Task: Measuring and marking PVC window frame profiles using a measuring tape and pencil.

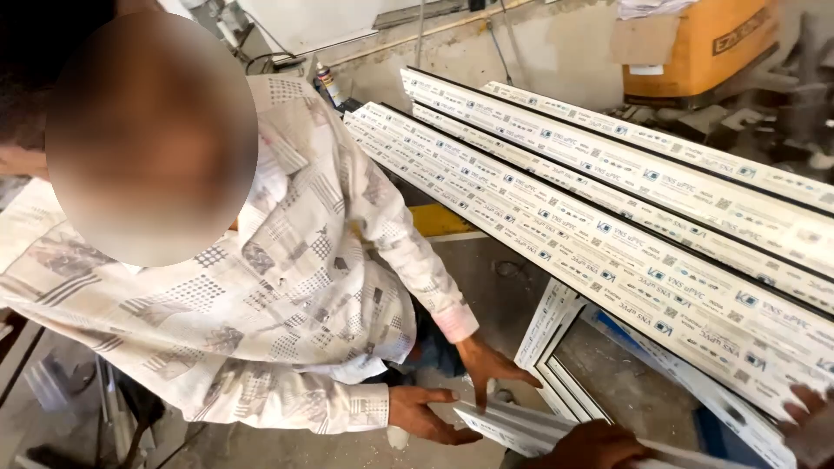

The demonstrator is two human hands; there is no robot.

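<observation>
My left hand (592, 446) lies at the bottom edge on a short white plastic profile (512, 429), gripping its top. A co-worker in a patterned white shirt (287, 295) bends over in front of me. One of the co-worker's hands (426, 415) holds the near end of the same profile, the other (492, 365) hovers just above it. My right hand (810, 419) shows only partly at the right edge, blurred, against the low end of a stack of long white profiles (608, 252). Its grip is not clear.
The long film-covered profiles run diagonally from upper left to lower right. A short white frame piece (556, 343) leans under them. A yellow machine (695, 48) stands at the back right, a spray can (327, 84) near the wall. The concrete floor (486, 269) is dusty.
</observation>
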